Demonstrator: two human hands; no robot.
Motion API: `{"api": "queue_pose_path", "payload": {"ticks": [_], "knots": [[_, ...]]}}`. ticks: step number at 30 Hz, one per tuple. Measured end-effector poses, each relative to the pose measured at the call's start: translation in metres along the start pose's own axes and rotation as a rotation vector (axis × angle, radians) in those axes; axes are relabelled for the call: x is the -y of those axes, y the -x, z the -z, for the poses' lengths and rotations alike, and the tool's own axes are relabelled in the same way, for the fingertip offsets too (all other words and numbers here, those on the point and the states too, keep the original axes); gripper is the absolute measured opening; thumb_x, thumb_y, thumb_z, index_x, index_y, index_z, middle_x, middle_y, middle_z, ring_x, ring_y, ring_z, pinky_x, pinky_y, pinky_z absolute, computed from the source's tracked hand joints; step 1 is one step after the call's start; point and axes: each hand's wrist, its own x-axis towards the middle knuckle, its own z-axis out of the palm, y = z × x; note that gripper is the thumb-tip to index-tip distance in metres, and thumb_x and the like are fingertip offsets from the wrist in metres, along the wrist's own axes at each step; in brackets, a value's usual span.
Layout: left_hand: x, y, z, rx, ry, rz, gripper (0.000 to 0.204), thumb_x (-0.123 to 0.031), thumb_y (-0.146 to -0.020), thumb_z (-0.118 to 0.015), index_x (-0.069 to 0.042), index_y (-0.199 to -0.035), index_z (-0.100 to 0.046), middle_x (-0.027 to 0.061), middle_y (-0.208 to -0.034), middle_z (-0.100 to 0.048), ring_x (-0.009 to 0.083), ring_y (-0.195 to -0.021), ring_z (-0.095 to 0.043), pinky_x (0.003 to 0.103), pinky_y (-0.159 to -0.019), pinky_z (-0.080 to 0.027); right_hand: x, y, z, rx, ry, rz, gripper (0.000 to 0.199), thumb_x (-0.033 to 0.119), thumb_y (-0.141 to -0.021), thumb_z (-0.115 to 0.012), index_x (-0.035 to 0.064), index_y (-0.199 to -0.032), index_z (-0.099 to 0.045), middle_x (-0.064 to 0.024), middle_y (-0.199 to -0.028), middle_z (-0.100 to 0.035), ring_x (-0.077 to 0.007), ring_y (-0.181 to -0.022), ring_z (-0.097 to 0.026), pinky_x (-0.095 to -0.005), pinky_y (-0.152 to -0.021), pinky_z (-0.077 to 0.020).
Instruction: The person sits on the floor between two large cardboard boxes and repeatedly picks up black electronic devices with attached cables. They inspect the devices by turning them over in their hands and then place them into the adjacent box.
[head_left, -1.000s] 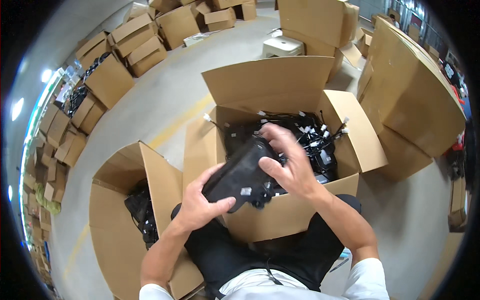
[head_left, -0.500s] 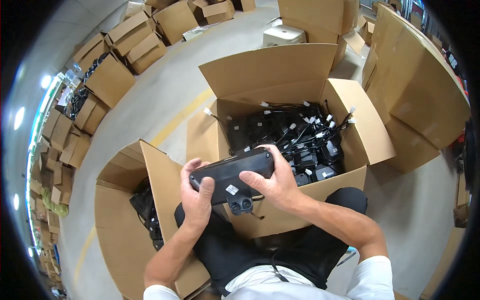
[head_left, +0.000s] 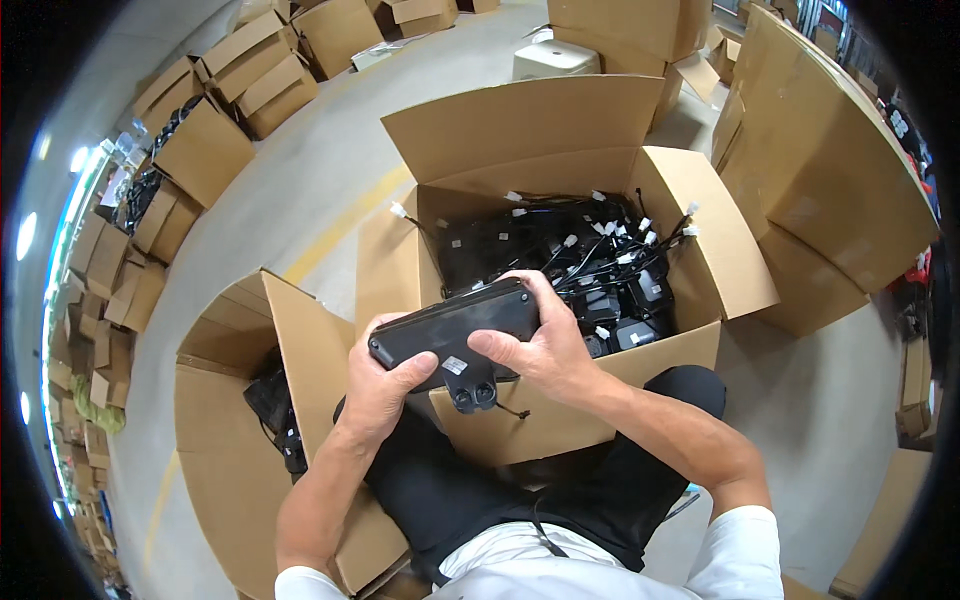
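Between both hands, above the front edge of the open carton point(head_left: 590, 405), is a black oblong plastic device point(head_left: 420, 340), slightly tilted. It has screws at its corners, a small white label, and a lower tab with two round sockets or lenses. A short dark cable with a small plug point(head_left: 515, 411) hangs beside the tab. My left hand point(head_left: 385, 375) grips the left end, thumb across the face. My right hand point(head_left: 540, 335) wraps the right end, its thumb also on the face. Black devices and cables with white connectors point(head_left: 600, 260) fill the carton behind.
At my left stands another open carton point(head_left: 225, 430) with black parts inside. Tall folded cardboard point(head_left: 830, 180) rises at the right. A white stool point(head_left: 555, 60) is beyond the main carton, and stacked boxes point(head_left: 205, 150) line the far left.
The device has tipped a little in my hands, and my left thumb lies flatter across its face. The whole view has shifted slightly. Both hands keep their hold.
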Motion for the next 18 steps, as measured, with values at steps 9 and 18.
{"api": "queue_pose_path", "payload": {"ticks": [9,18], "knots": [[0.03,-0.019,0.018,-0.128,-0.036,-0.075,0.068,-0.031,-0.09,-0.082,0.003,-0.139,-0.048,0.0104,-0.127,-0.063,0.0199,-0.118,-0.061,0.036,-0.105,-0.048,0.015,0.003,-0.004,-0.115,0.414,0.434,0.067,0.011,-0.073,-0.088,-0.0044,-0.129,-0.055,-0.0202,-0.112,-0.066,-0.0356,-0.105,-0.065,-0.0408,-0.093,-0.054],[0.008,0.002,-0.025,-0.099,0.114,-0.023,0.072,-0.026,-0.089,-0.084,0.005,-0.143,-0.047,0.0103,-0.126,-0.064,0.0164,-0.114,-0.062,0.03,-0.101,-0.05,-0.02,0.032,-0.037,0.039,0.759,0.745,0.052,0.008,-0.074,-0.082,-0.0053,-0.12,-0.062,-0.0278,-0.133,-0.059,-0.0381,-0.125,-0.059,-0.049,-0.1,-0.0525]]}}
